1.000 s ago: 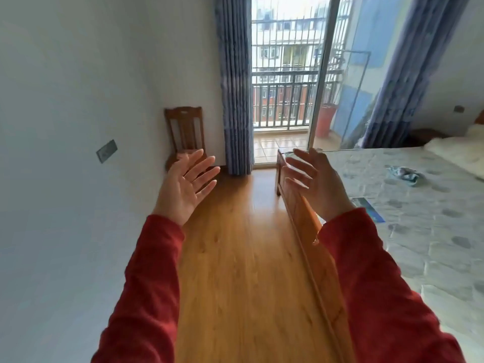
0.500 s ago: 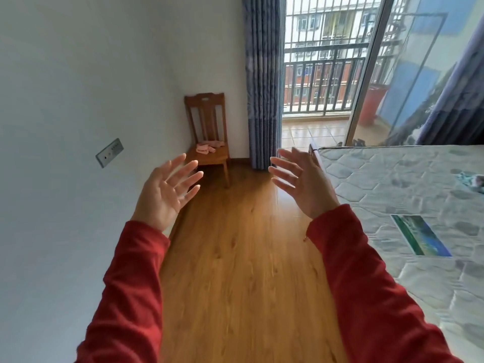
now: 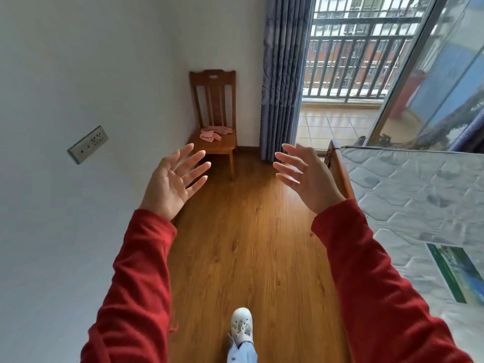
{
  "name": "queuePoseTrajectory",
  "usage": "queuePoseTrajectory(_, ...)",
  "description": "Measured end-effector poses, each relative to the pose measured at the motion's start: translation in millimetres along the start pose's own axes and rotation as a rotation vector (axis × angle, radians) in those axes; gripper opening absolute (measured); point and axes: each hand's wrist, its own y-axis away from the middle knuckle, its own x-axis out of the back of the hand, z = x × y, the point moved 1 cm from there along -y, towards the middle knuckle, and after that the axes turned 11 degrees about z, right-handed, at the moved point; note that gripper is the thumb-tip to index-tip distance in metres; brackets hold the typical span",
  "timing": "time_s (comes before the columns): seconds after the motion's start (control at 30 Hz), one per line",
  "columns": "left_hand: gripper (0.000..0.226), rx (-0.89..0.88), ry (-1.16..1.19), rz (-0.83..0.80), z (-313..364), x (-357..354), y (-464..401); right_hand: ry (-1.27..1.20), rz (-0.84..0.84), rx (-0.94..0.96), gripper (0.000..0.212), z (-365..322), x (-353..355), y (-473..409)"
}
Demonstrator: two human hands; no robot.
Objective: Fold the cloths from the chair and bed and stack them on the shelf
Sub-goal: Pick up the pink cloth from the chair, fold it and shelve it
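Ahead, a pink cloth (image 3: 212,133) lies on the far chair (image 3: 213,106); left hand (image 3: 171,184) and right hand (image 3: 310,179) are spread wide, holding nothing, over bare floor (image 3: 235,244) between left wall (image 3: 65,100) and bed (image 3: 419,195) on the right.

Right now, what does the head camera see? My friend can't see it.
Two empty hands, left hand and right hand, reach toward a wooden chair with a crumpled pink cloth on its seat. A bed is on the right.

Chair (image 3: 213,121) with pink cloth (image 3: 214,132): now nearer, larger in view. White shoe (image 3: 241,324): newly visible on floor (image 3: 248,244). Bed's blue cloth: out of view.
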Motion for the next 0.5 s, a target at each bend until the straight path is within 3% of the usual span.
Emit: queuePoseTrajectory(0.5, 0.032, 0.043, 0.022, 0.031, 39.5, -1.3, -298.5, 0.009, -0.040, -0.014, 0.032, -10.6, -114.8, -287.3)
